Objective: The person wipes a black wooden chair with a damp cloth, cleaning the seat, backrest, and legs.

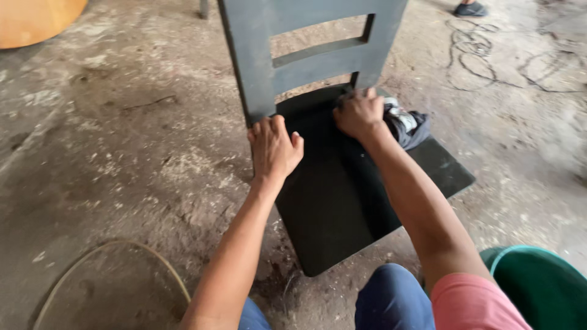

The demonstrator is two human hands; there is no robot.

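Both hands on a dark chair, concrete floor.
Left hand (273,146): grip closed around the chair (333,183) back's left post. Right hand (359,114): grip closed on a dark rag (406,125), pressed onto the seat by the right post. Green tub (541,284) near right.

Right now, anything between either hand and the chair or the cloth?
Nothing visible. The left hand already grips the left edge of the dark chair where seat meets backrest. The right hand presses the dark cloth onto the seat near the backrest's right post, in direct contact.
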